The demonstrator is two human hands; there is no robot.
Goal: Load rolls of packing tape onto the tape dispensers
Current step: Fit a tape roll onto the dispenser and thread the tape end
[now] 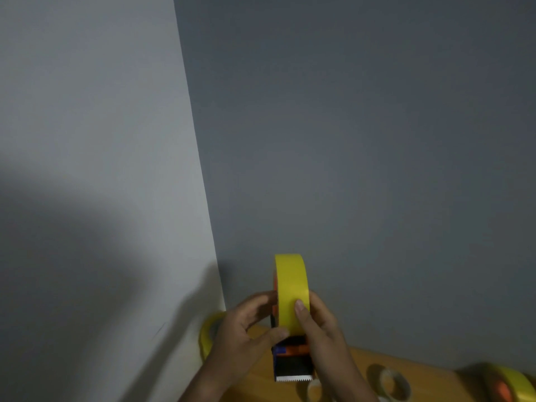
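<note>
Both hands, left hand (246,329) and right hand (319,329), grasp a dispenser (293,361) at six o'clock, its yellow tape roll (291,285) seated (thumb pressing); loosening fingers could let its serrated blade (293,379) snag skin.

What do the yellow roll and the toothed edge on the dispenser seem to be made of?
yellow roll: probably plastic film tape; its smooth surface has a soft sheen.
toothed edge: looks like metal, pale and bright with fine saw teeth, though light plastic is possible.
</note>
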